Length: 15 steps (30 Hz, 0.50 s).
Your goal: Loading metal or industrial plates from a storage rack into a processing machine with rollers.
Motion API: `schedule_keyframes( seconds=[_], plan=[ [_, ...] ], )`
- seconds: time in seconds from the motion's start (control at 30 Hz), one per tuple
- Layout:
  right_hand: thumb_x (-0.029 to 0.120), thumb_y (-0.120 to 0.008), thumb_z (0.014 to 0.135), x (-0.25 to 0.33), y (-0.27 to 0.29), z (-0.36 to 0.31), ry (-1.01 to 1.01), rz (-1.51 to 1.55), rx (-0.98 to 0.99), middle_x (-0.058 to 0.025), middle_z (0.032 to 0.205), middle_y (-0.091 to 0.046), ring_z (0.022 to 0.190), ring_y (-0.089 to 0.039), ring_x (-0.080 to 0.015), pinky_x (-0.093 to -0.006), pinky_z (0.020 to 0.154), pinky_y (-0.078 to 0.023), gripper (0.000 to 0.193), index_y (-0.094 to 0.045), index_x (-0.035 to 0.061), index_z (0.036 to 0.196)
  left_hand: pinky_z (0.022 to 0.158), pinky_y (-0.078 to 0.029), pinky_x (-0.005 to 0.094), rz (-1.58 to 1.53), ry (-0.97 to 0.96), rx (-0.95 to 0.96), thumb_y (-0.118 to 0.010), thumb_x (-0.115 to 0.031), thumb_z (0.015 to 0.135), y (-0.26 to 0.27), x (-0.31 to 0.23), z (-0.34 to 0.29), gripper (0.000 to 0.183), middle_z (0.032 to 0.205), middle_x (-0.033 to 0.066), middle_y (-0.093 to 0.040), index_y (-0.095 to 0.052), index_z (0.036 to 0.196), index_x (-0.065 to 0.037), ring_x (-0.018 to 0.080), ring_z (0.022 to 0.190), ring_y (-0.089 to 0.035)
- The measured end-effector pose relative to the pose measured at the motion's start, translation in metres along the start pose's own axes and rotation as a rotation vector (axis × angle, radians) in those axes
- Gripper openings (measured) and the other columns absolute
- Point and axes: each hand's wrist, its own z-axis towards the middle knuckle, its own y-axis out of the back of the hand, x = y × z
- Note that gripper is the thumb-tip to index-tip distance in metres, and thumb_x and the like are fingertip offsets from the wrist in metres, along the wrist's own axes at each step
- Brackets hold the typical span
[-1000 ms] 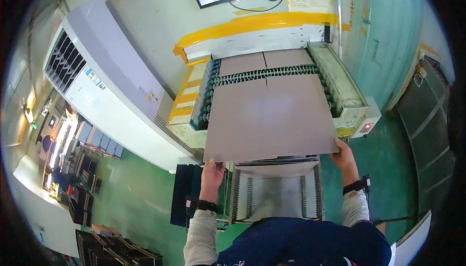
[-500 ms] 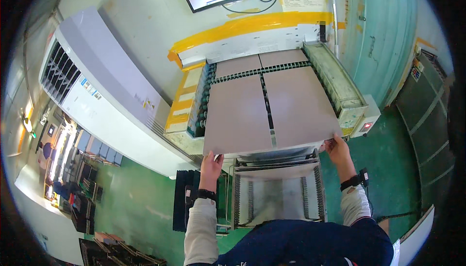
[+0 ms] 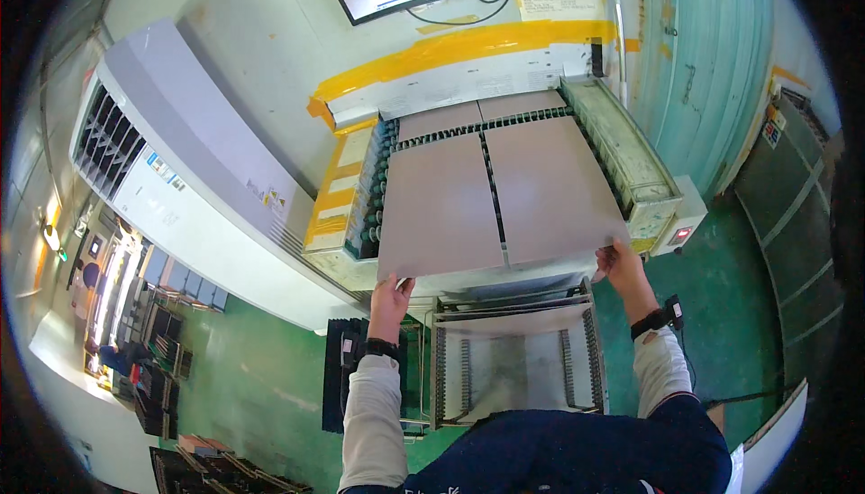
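Observation:
Two flat greyish-pink panels lie side by side on a roller conveyor, a left panel (image 3: 438, 206) and a right panel (image 3: 552, 188), with a narrow gap between them. My left hand (image 3: 390, 303) is closed on the near left corner of the left panel, its thumb and fingers pinching the edge. At the near right corner of the right panel, my right hand (image 3: 623, 269) pinches that edge, some fingers hidden underneath. Behind a row of dark rollers (image 3: 487, 131), the far left panel (image 3: 440, 119) and far right panel (image 3: 521, 105) lie flat.
Below the conveyor's near end stands a slotted metal rack (image 3: 439, 359) holding pale sheets. A black slotted rack (image 3: 335, 377) is beside it. To the left leans a large white cabinet unit (image 3: 207, 215); a control box with a red switch (image 3: 682, 235) sits at the right.
The near edges of both front panels have shifted slightly away from me, and my hands moved with them. Both hands keep their hold on the corners.

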Motion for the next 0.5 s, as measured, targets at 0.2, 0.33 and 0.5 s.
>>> schedule_keyframes(
  seconds=[0.2, 0.33, 0.5],
  plan=[
    [0.028, -0.053, 0.092, 0.003, 0.002, 0.022, -0.067, -0.031, -0.067, -0.0096, 0.086, -0.062, 0.076, -0.061, -0.0219, -0.0349, 0.067, -0.05, 0.023, -0.055, 0.0055, 0.1, 0.085, -0.052, 0.0384, 0.006, 0.038, 0.033, -0.054, -0.014, 0.093, 0.001, -0.002, 0.006, 0.027, 0.111, 0.0132, -0.058, -0.049, 0.115, -0.001, 0.0282, 0.098, -0.059],
    [0.031, -0.053, 0.093, 0.004, -0.007, 0.024, -0.065, -0.031, -0.085, -0.0088, 0.085, -0.064, 0.073, -0.061, -0.0207, -0.0336, 0.066, -0.05, 0.025, -0.056, 0.0062, 0.098, 0.085, -0.052, 0.0385, 0.061, 0.026, 0.1, -0.054, -0.017, 0.093, 0.001, -0.001, 0.004, 0.027, 0.109, 0.0154, -0.058, -0.049, 0.114, 0.0, 0.0296, 0.097, -0.059],
    [0.035, -0.05, 0.094, 0.007, -0.005, 0.038, -0.113, -0.057, -0.094, -0.0092, 0.084, -0.066, 0.07, -0.061, -0.0196, -0.0338, 0.063, -0.051, 0.03, -0.056, 0.0063, 0.099, 0.088, -0.051, 0.0383, 0.074, 0.03, -0.019, -0.053, -0.019, 0.094, 0.014, -0.008, 0.004, 0.028, 0.111, 0.0187, -0.057, -0.048, 0.114, 0.0, 0.0328, 0.103, -0.058]
  ],
)
